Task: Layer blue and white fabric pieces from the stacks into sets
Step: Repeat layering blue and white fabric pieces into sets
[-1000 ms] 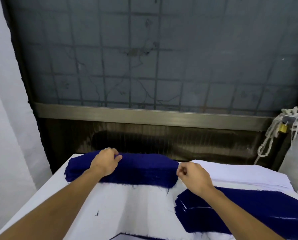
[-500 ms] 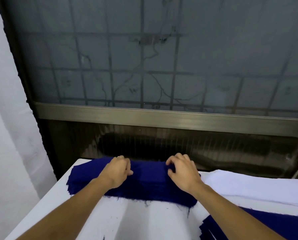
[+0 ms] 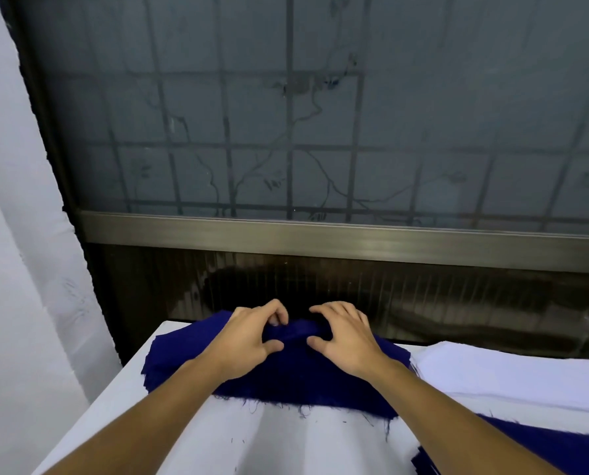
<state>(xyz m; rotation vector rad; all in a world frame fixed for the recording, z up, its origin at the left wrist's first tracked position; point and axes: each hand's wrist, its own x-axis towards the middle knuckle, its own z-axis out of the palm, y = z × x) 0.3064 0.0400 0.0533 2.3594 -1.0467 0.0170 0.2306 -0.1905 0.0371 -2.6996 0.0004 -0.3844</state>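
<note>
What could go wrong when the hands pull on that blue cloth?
The left hand and right hand bunch up a ridge at the far edge of the blue stack, so several pieces might lift together instead of one. The frayed threads along its near edge could snag and drag lower pieces crooked.

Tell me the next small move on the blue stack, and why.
Probably peel the top blue piece toward you, clear of the blue stack. The left hand pinches a raised fold at its far edge, the right hand has curled fingers beside it, and the white stack waits on the right.
</note>
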